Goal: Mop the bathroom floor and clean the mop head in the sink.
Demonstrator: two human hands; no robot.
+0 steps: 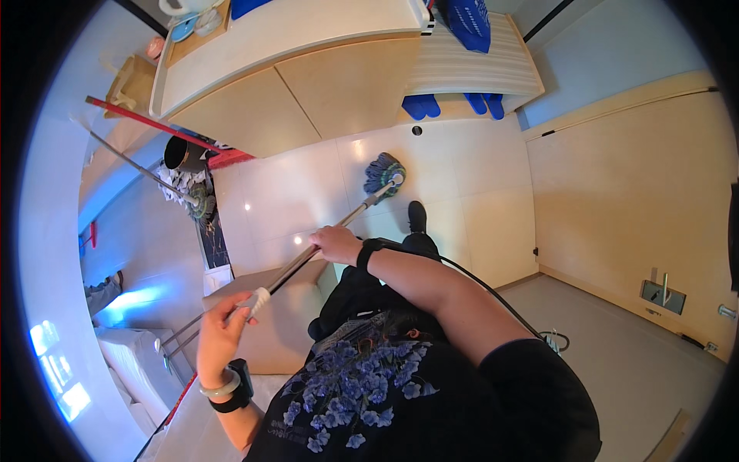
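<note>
A string mop's metal handle [295, 267] runs diagonally from the lower left up to its grey-green mop head [381, 175], which rests on the glossy tiled floor [288, 190]. My left hand [226, 326] holds the handle's white grip at the top end, with a bracelet and a dark band on its wrist. Farther down the shaft, my right hand [336, 243] is closed around the metal tube. The mop head lies just ahead of my black shoe [417, 216].
A pale cabinet [300, 86] stands ahead, beside a bench [470, 75] with blue slippers [421, 107] beneath. Left are a red broom [231, 157], a dark bin [180, 153] and a second mop [199, 202]. A beige ottoman [277, 329] sits near my left arm; a door [629, 190] is at right. Another person's leg [104, 293] shows far left.
</note>
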